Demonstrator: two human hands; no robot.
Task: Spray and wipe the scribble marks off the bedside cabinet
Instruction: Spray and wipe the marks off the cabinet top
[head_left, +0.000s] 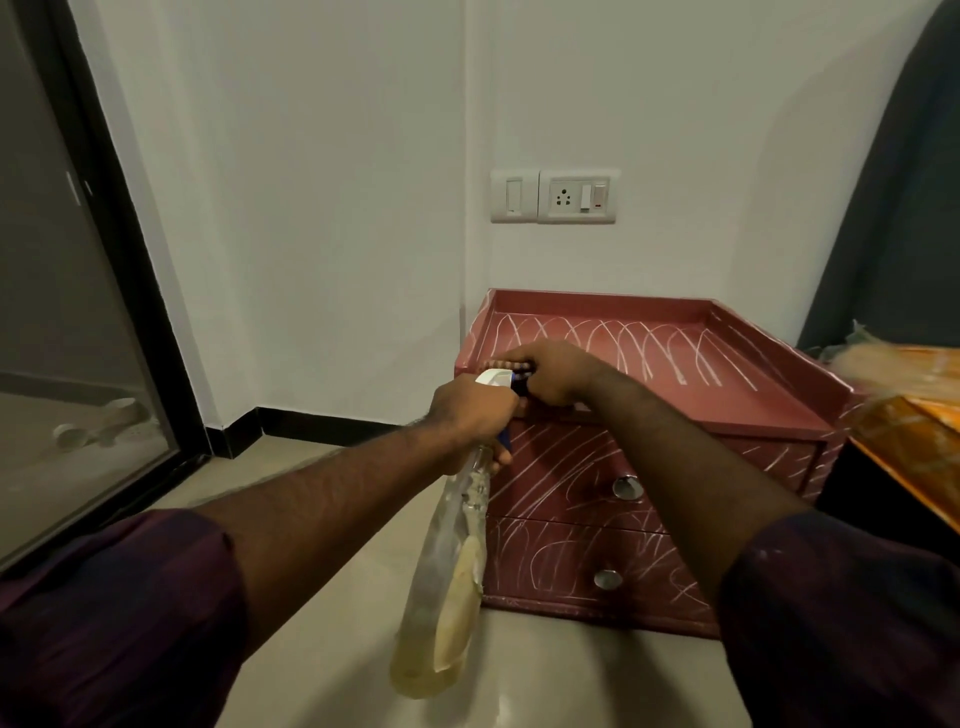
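Two hands meet at the front left corner of the cabinet top. The left hand (470, 418) is wrapped round the neck of the spray bottle (449, 582), fingers curled under the white and blue head. The clear body, part full of yellowish liquid, hangs down and back toward the person. Whether a finger is pulling the trigger cannot be told. The right hand (558, 371) is just beside the nozzle, fingers bent over what looks like a folded striped cloth (506, 364), pressing it against the front edge of the bedside cabinet (597, 301).

By my reading the job has barely begun. White scribble marks (623, 343) loop across the whole recessed top, none of them smeared or thinned. More cross the upper drawer (561, 462), the lower drawer (561, 556) and the right side panel. No wet patch shows on the red paint. All of it is left to spray and wipe, and the corner under the hands seems the starting place.

The cabinet is painted dull red, with a raised rim on three sides of the top and a round metal knob (627, 487) on each drawer. It stands on a pale tiled floor (519, 675) in the corner of a white wall (311, 208), below a switch and socket plate (553, 196). A dark-framed glass door (62, 364) is at the left. At the right is a bed with an orange cover (914, 415), and a dark curtain (893, 208) hangs above it.
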